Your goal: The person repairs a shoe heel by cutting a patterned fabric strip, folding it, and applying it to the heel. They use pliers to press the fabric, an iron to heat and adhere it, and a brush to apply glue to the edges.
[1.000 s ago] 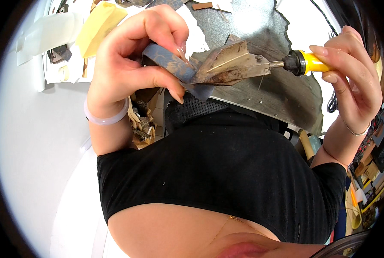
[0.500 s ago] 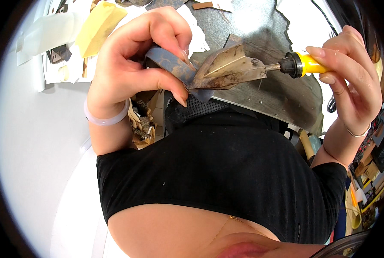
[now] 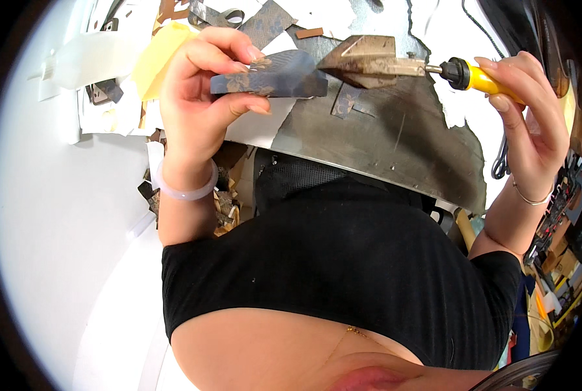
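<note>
My left hand (image 3: 203,88) is closed on a folded, blue-grey patterned piece (image 3: 261,85) with tan floral marks, its thumb below and fingers above. The piece looks stiff, like leather or coated fabric; I cannot tell which. My right hand (image 3: 532,107) grips the yellow handle of an iron-like hand tool (image 3: 369,62). That tool has a black collar, a thin metal shaft and a browned, wedge-shaped metal head. Its pointed tip is by the right end of the patterned piece; whether they touch I cannot tell. Both are held above the table.
A dark metal plate (image 3: 376,140) with a ragged far edge lies on the worktable. Patterned scraps (image 3: 268,23) and a brown strip (image 3: 309,32) lie around it. At the left are a yellow sheet (image 3: 160,58) and a translucent bottle (image 3: 92,60). A bin of scraps (image 3: 226,202) stands below the table.
The patterned piece has turned to lie flatter and moved up. The iron's head has come off its surface and shifted right and up, tip now at the piece's right end.
</note>
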Available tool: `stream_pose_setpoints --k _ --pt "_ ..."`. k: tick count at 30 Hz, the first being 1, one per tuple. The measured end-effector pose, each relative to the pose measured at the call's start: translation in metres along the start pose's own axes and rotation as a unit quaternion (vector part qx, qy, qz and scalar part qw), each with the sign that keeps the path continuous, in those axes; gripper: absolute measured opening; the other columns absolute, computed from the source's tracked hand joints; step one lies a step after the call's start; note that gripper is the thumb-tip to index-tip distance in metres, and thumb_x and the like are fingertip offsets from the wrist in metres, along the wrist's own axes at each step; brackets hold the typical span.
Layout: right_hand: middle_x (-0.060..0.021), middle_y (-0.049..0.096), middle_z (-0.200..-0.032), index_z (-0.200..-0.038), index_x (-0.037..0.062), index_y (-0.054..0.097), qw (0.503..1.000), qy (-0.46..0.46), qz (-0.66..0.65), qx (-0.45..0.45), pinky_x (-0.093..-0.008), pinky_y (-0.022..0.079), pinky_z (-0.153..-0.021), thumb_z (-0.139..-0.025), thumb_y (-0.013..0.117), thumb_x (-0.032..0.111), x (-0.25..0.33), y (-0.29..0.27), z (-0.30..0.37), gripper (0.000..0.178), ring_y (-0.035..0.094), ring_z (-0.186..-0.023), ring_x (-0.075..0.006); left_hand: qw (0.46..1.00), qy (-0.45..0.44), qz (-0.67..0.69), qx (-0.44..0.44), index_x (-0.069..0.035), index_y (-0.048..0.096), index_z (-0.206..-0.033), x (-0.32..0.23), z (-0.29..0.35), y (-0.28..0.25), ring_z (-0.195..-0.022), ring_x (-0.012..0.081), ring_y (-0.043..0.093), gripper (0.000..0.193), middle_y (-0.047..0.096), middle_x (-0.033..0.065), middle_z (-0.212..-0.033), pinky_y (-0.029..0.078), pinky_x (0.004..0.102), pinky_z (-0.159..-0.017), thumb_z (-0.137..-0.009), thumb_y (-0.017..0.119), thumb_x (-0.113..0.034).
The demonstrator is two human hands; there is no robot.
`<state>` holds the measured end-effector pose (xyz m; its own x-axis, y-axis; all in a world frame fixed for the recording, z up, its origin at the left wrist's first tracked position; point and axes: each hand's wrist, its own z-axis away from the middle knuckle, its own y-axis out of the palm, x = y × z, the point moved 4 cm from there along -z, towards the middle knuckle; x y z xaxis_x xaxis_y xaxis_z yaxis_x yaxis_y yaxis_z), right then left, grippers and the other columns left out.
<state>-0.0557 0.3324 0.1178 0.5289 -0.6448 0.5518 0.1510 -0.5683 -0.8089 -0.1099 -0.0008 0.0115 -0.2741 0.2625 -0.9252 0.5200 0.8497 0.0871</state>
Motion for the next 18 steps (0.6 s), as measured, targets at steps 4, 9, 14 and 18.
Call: stream_pose_setpoints --k 4,9,14,18 --pt "-0.0176 0.068 -0.12 -0.12 -0.0021 0.066 0.995 0.048 -0.032 -0.086 -0.0309 0.053 -0.087 -0.096 0.061 0.003 -0.002 0.008 0.006 0.025 0.065 -0.099 -0.0221 0.995 -0.023 -0.089 -0.043 -0.004 0.053 -0.111 -0.003 0.013 -0.002 -0.108 0.0175 0.056 0.041 0.058 0.0118 -0.121 0.046 0.0297 -0.095 -0.079 0.077 0.006" --pt "-0.0107 0.071 -0.115 -0.121 -0.0013 0.066 0.975 0.059 -0.064 -0.204 -0.0229 0.052 -0.082 -0.096 0.064 0.003 -0.01 0.013 0.011 0.026 0.066 -0.096 -0.0137 0.971 -0.097 -0.214 -0.053 -0.002 0.052 -0.12 -0.017 0.024 0.007 -0.117 0.0209 0.053 0.041 0.054 0.0123 -0.128 0.044 0.031 -0.099 -0.084 0.069 0.009" --pt "-0.0048 0.072 -0.101 -0.111 -0.0011 0.066 0.941 0.148 0.017 -0.304 -0.0198 0.05 -0.076 -0.094 0.069 0.007 -0.014 -0.034 0.008 0.019 0.065 -0.087 -0.008 0.982 -0.133 -0.086 -0.098 -0.001 0.053 -0.114 -0.011 0.027 0.011 -0.113 0.0183 0.054 0.034 0.052 0.0106 -0.123 0.047 0.028 -0.094 -0.085 0.065 0.013" --pt "-0.0022 0.071 -0.097 -0.111 0.0048 0.068 0.936 0.177 0.19 -0.237 -0.0237 0.051 -0.078 -0.095 0.068 0.009 -0.019 -0.076 -0.034 0.017 0.065 -0.085 -0.0108 0.985 -0.09 -0.08 -0.126 0.001 0.057 -0.103 -0.013 0.032 0.016 -0.105 0.0164 0.055 0.026 0.052 0.0096 -0.118 0.048 0.0264 -0.091 -0.083 0.063 0.017"
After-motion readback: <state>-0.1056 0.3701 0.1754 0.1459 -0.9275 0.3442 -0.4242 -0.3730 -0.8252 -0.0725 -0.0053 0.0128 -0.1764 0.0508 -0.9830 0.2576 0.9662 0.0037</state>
